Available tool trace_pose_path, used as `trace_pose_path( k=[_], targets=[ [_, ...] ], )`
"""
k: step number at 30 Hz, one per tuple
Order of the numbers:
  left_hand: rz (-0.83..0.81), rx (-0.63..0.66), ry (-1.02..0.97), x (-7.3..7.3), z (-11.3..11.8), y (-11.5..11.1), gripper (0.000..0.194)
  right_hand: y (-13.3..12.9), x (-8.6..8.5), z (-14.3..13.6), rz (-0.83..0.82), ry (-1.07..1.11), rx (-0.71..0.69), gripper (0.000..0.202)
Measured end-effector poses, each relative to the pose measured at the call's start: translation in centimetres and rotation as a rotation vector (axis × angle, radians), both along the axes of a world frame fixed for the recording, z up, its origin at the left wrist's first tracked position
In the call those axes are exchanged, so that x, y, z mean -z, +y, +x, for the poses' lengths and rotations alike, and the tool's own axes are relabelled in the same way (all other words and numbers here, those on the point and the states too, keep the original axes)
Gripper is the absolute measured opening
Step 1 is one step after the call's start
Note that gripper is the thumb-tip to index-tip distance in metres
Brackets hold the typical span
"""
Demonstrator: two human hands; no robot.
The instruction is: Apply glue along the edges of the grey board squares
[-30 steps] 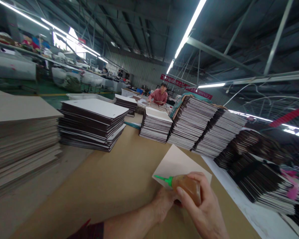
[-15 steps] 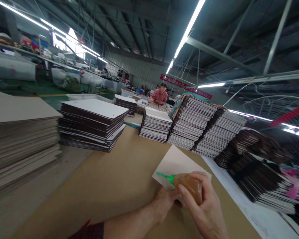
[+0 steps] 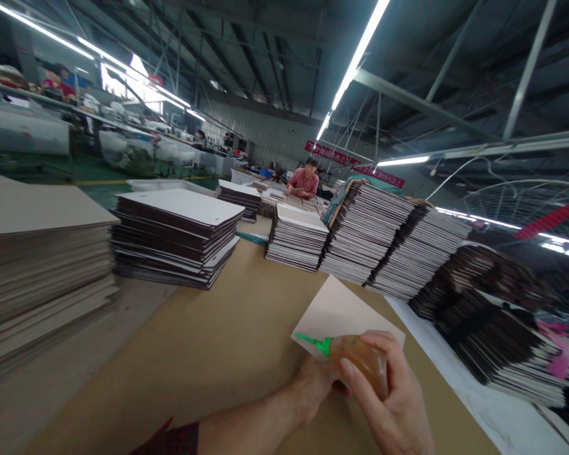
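A pale, flat board (image 3: 344,303) lies at an angle over the brown table surface (image 3: 227,328). My right hand (image 3: 398,385) is wrapped round an amber squeeze bottle (image 3: 363,360) with a green nozzle (image 3: 313,342). The nozzle points left, its tip over the board's left corner. My left hand (image 3: 315,382) is at the board's near edge, below the bottle. Its fingers are mostly hidden behind the bottle and my right hand, so its grip cannot be made out.
Stacked boards with dark edges stand at the left (image 3: 171,246), centre (image 3: 296,240) and right (image 3: 370,234). A taller grey-brown stack (image 3: 42,272) is at the far left. Beyond the stacks, a person (image 3: 304,181) in a red shirt leans over a table.
The bottle in my right hand has shifted slightly, with its nozzle tip a little lower and further left. The person at the back has moved their hands.
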State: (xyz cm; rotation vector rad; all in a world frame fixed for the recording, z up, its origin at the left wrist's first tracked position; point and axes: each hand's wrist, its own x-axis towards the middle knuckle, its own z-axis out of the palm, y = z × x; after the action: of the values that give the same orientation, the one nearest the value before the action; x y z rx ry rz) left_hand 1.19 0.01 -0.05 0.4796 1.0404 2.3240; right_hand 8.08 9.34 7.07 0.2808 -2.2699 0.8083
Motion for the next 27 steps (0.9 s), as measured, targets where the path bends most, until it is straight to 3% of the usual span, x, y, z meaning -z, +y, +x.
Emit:
trace_pose_path(
  k=[3,6,10,15,21,27],
  targets=[
    [-0.025,-0.022,0.039,0.1,0.0,0.0,0.043,0.1,-0.1,0.1,-0.013,0.009,0.027,0.027],
    [-0.031,-0.013,0.085,0.0,0.1,0.0,0.038,0.2,-0.2,0.1,-0.007,-0.039,-0.046,0.025],
    [-0.017,-0.018,0.069,0.0,0.1,0.0,0.039,0.0,-0.2,0.1,-0.021,0.004,-0.001,0.026],
    [-0.021,-0.015,0.049,0.2,0.0,0.1,0.030,-0.2,0.0,0.0,0.010,0.003,-0.060,0.024],
    [-0.041,-0.052,-0.005,1.2,-0.3,0.7,0.043,0.7,0.1,-0.7,-0.061,0.047,0.076,0.032],
    [-0.059,-0.064,-0.027,1.5,-0.3,0.9,0.043,0.5,-0.3,-0.9,-0.044,0.100,0.090,0.032]
  ],
)
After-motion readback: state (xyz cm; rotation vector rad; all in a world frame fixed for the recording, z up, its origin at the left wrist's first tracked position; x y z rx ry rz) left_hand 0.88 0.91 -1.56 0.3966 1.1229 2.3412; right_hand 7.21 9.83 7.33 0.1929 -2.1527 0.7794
